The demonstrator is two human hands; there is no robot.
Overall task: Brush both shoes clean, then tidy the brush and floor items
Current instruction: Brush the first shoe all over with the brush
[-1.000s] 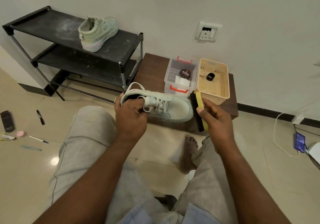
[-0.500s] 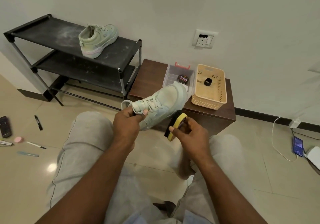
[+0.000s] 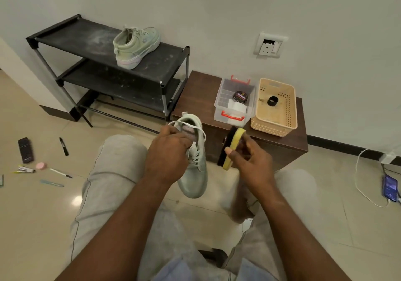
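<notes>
Fingers [image 3: 173,133] of the left hand [image 3: 168,157] curl round the collar and laces of a pale green shoe [image 3: 195,178], holding it above the lap with its toe pointing down toward the person. Thumb and fingers of the right hand [image 3: 251,161] pinch a brush [image 3: 234,148], its yellow back toward the palm and black bristles facing the shoe (just beside it, not touching). The second shoe [image 3: 136,46] stands on the top shelf of a black rack [image 3: 86,39]. On a brown cabinet [image 3: 199,89] sit a clear box [image 3: 218,107] holding a polish tin [image 3: 240,96], and a beige basket [image 3: 273,128]. Left on the floor lie a marker [image 3: 64,146], a pen [image 3: 60,173], a pink disc [image 3: 40,165] and a dark handset [image 3: 25,150].
</notes>
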